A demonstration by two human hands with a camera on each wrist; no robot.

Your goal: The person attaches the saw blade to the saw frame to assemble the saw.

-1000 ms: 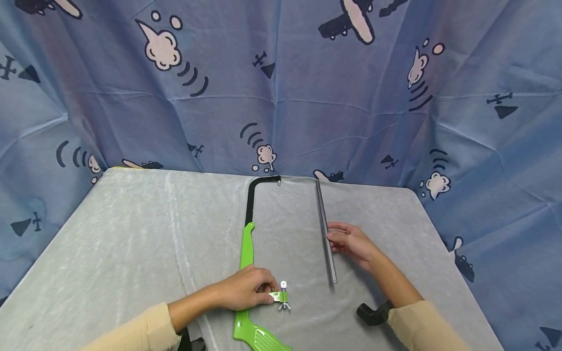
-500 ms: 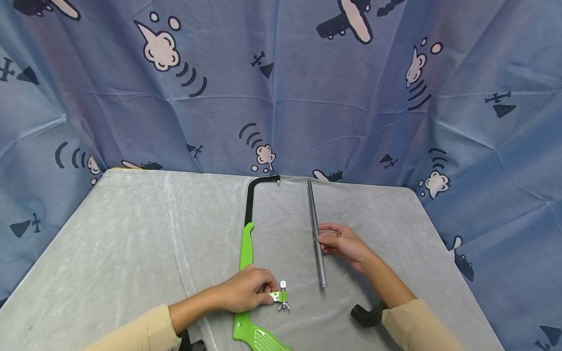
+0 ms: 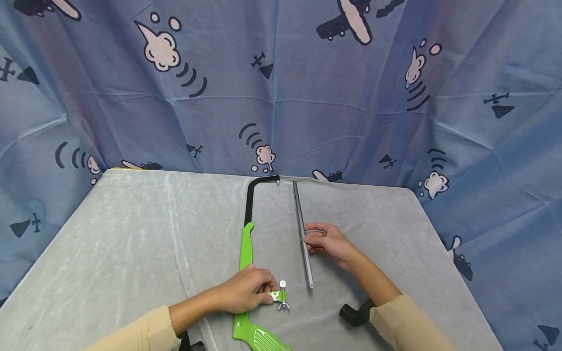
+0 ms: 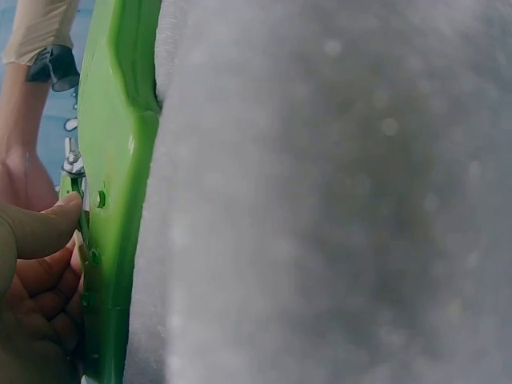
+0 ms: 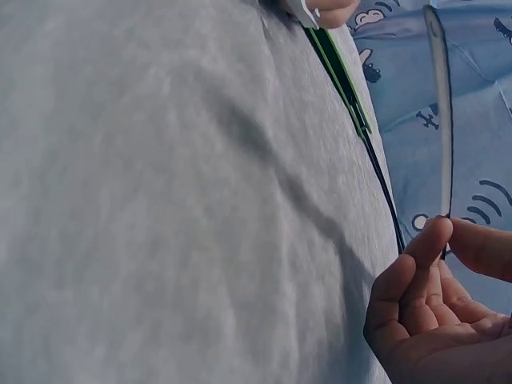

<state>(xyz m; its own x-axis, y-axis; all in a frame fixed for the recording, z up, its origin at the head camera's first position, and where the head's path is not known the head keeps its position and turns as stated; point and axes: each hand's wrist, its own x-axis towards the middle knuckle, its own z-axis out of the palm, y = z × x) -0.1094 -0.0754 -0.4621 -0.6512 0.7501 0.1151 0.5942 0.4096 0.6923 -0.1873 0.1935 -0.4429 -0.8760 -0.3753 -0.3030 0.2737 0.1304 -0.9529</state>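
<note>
A green and black hacksaw frame (image 3: 247, 251) lies lengthwise on the table, with its green handle toward me. My left hand (image 3: 248, 291) rests across the frame, its thumb and fingers pinching the small green bracket with the wing nut (image 3: 283, 296). That pinch also shows in the left wrist view, beside the green frame (image 4: 120, 152). To the right, my right hand (image 3: 331, 243) holds a thin grey hacksaw blade (image 3: 300, 214) between thumb and fingers. In the right wrist view the blade (image 5: 442, 104) stands off the tabletop, which carries its shadow. Blade and frame are apart, roughly parallel.
A pale grey cloth covers the table (image 3: 131, 234). Behind its far edge hangs a blue patterned curtain (image 3: 219, 73). A black curved piece (image 3: 354, 314) sits at my right wrist by the sleeve cuff.
My right hand has moved left with the blade, bringing it closer to the frame. The left hand and the frame have stayed in place.
</note>
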